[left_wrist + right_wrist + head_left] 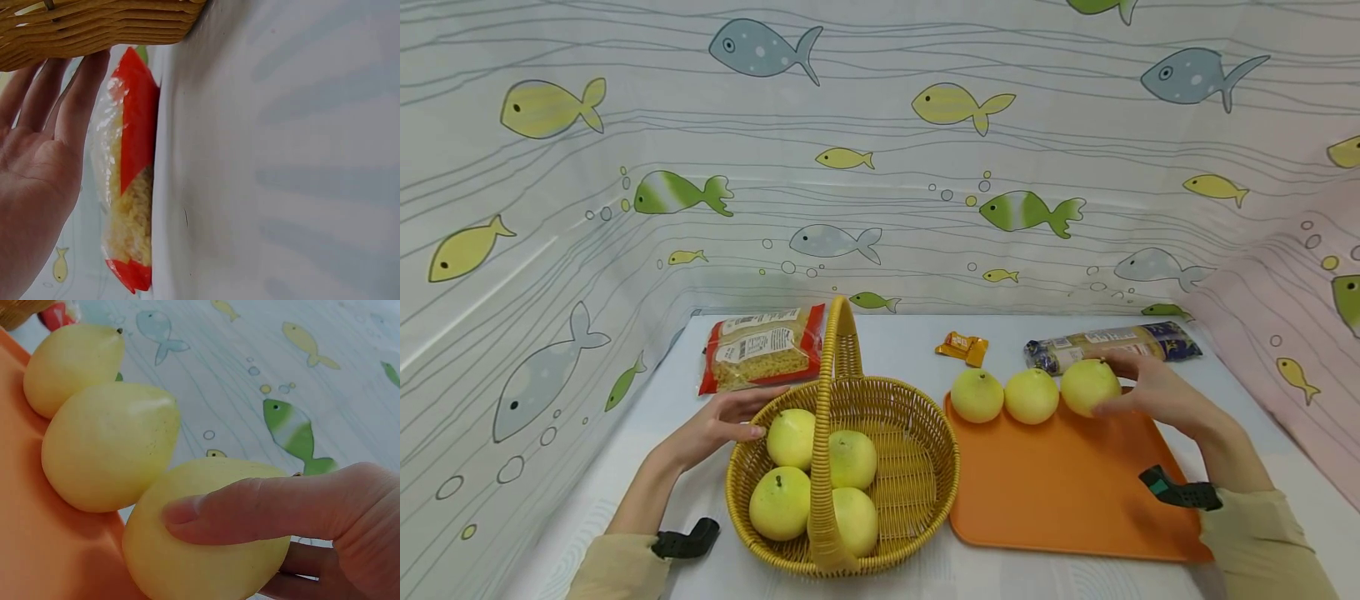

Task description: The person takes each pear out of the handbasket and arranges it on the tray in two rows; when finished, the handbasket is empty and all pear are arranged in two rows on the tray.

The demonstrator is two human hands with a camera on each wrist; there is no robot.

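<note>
At the left, my left grip (730,421) lies with fingers extended against the outside of the wicker basket (910,454), clasping nothing. Four fruits (780,504), yellow-green, sit inside, towards its left. Just right of it, along the far edge of the orange tray (1060,492), come the left fruit (977,396), the middle fruit (1032,396) and the right fruit (1088,387). My right grip (1157,396) has that last one, parted to its width, thumb in front, fingers behind; I can't tell whether it is off the tray. I judge my work partway: four in the basket, three outside, one of these in hold.

The desk (902,350) is whitish, with a red-ended bag (763,350) at its far left corner and a long packet (1176,335) at its far right. Fish-printed sheeting (880,83) encloses the left, back and right.
</note>
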